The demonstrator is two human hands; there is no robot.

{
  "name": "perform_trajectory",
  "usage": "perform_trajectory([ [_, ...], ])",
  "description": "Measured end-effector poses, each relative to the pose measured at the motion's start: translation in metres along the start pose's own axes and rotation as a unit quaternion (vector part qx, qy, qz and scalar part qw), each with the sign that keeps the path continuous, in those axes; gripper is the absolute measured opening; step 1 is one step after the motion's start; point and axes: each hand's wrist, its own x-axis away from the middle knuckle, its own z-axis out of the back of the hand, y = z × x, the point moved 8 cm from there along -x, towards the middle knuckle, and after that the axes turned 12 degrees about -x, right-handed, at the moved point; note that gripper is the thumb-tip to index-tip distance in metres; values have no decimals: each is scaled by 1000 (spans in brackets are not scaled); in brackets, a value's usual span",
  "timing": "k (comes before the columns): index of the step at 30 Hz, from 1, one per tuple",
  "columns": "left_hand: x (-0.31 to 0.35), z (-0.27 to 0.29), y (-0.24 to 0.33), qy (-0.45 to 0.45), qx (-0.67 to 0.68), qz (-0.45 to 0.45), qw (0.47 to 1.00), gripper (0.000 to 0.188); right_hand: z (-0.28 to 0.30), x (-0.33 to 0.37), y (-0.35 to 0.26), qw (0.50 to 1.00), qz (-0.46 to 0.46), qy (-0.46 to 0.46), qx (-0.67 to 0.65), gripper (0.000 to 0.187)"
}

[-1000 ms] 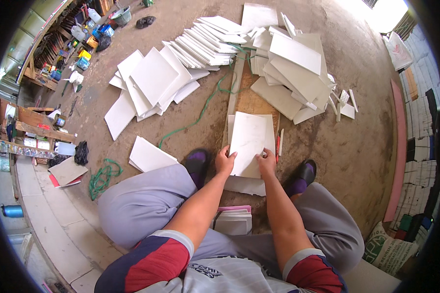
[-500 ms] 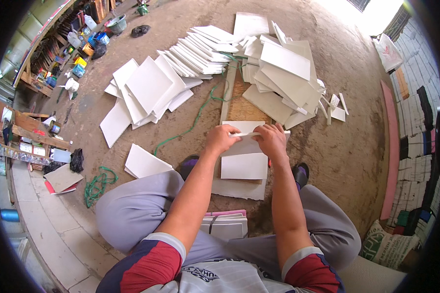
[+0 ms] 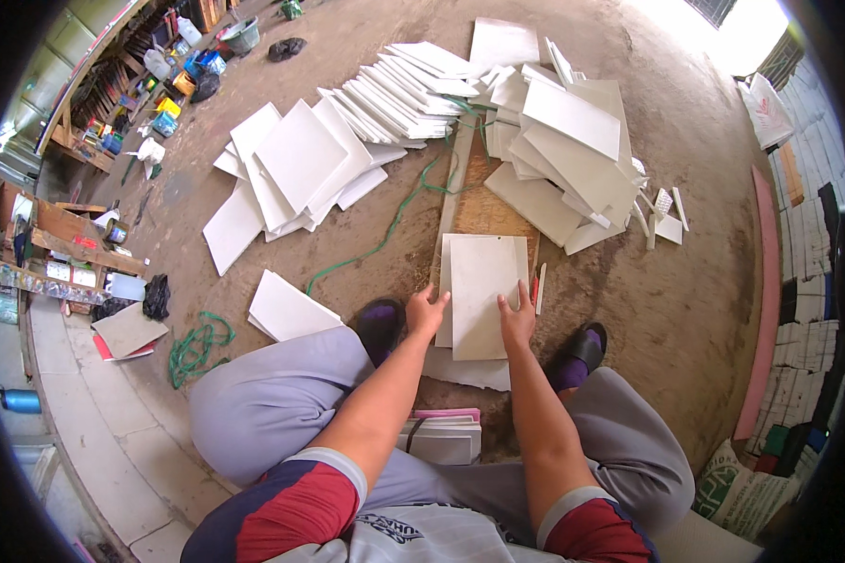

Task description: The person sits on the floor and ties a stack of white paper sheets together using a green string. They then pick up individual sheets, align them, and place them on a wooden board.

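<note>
A pale rectangular sheet of board (image 3: 486, 324) lies flat in front of me, over another white sheet (image 3: 444, 328) whose left edge shows. My left hand (image 3: 426, 312) is at the left edge of these sheets, thumb and fingers apart. On the right edge of the top sheet rests my right hand (image 3: 517, 317), its fingers spread and gripping nothing. Just right of it lie a slim red tool (image 3: 534, 289), too small to make out, and a narrow white strip (image 3: 542, 285). A wooden board (image 3: 479, 178) extends beyond the sheets.
Loose white sheets (image 3: 300, 155) are piled to the left, with a fanned row (image 3: 399, 94) behind and another pile (image 3: 573, 141) right. Offcuts (image 3: 668, 228) lie farther right. Green twine (image 3: 197, 347) trails over the floor. A strapped bundle (image 3: 441, 439) sits between my legs.
Both hands have come down and nearer to me, letting go of the narrow white piece they pinched. The pale sheet now lies flat, and a white strip shows at its right.
</note>
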Motion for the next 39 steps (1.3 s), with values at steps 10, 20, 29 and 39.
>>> perform_trajectory([
  [10,12,-17,-7,-11,-53,0,999,55,-27,12,8,999,-13,33,41,70],
  [20,11,-18,-8,6,-37,-15,999,50,-31,4,-8,975,70,19,211,65],
  [29,11,-16,-7,6,-29,-10,999,48,-23,6,-22,949,47,33,311,62],
  [39,4,-21,-9,12,-41,-22,999,45,-30,6,-1,953,22,29,301,66],
])
